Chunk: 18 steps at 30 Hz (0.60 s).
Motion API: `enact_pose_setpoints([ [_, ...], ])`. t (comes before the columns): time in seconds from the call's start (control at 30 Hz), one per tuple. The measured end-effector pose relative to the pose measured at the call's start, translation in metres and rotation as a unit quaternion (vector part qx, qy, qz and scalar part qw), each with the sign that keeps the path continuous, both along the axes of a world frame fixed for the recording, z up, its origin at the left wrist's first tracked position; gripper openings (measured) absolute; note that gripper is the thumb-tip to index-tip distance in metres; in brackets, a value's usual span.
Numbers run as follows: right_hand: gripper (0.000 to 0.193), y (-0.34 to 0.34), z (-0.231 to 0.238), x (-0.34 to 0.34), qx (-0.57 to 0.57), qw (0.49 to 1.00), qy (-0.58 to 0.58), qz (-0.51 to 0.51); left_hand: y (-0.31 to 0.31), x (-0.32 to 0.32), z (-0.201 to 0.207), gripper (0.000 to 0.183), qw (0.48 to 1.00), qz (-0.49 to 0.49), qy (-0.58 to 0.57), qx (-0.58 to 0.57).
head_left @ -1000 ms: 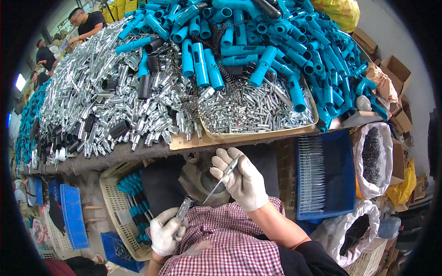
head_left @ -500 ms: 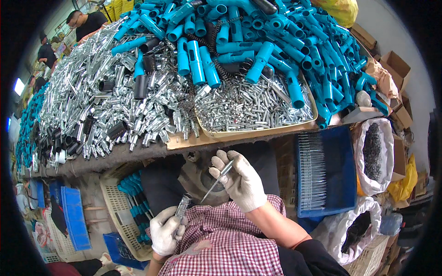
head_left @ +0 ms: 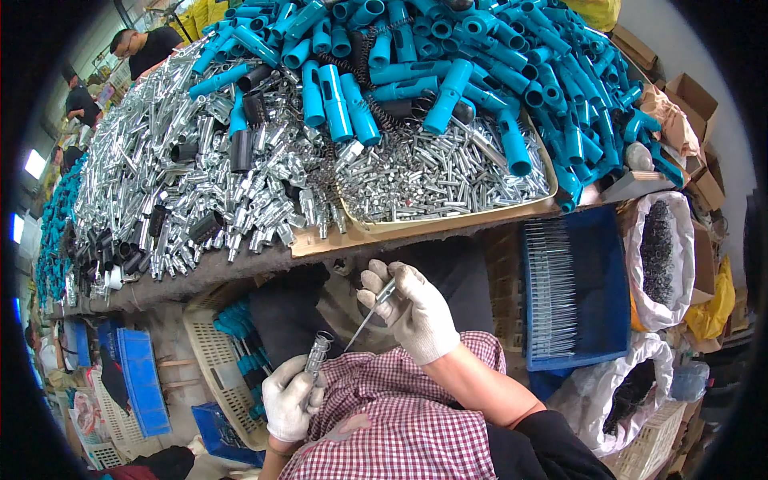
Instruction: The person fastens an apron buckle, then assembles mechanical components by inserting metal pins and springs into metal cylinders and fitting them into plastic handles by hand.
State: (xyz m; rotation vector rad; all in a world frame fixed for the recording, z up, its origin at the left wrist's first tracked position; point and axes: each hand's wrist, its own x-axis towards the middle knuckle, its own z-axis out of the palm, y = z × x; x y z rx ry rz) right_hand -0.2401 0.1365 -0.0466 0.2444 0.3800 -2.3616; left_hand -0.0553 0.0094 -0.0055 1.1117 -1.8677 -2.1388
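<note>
In a white glove, my left hand point(head_left: 288, 400) is closed round a shiny metal cylindrical fitting point(head_left: 317, 357) held upright over my lap. Thin wire, like the coil of a small spring, shows at the fitting's top end. My right hand point(head_left: 422, 318), gloved too, pinches a slim pointed metal rod point(head_left: 365, 328) with a thicker shank. The rod's tip slants down and left, a short gap away from the fitting. Below both hands lies a red-and-white checked apron point(head_left: 392, 432).
Ahead, a bench edge point(head_left: 200, 282) carries heaped silver metal fittings point(head_left: 192, 152), teal tubes point(head_left: 336, 104) and a tray point(head_left: 448, 218) of small pins. A blue crate point(head_left: 604, 296) of metal rods and white sacks point(head_left: 680, 272) stand right; a cream crate point(head_left: 210, 352) sits left. People work far left.
The view has shifted slightly. Thin wire now shows more clearly at the fitting's top. Both hands keep their holds, and the rod has barely moved.
</note>
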Motion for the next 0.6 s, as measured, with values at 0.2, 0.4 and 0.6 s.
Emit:
enact_pose_setpoints([
  [0.2, 0.021, 0.0002, -0.0031, 0.0023, 0.019, 1.000, -0.004, -0.002, -0.0029, 0.0028, -0.0013, 0.032, 1.000, -0.001, 0.015, 0.008],
  [0.4, 0.023, -0.0006, -0.0015, 0.0028, 0.056, 0.998, -0.016, -0.010, -0.0034, 0.0026, -0.0027, 0.032, 0.999, 0.013, 0.022, 0.030],
  [0.6, 0.024, -0.0029, 0.0007, 0.0053, 0.067, 0.998, -0.011, -0.002, -0.0047, 0.0069, -0.0012, 0.032, 0.999, 0.015, 0.026, 0.044],
])
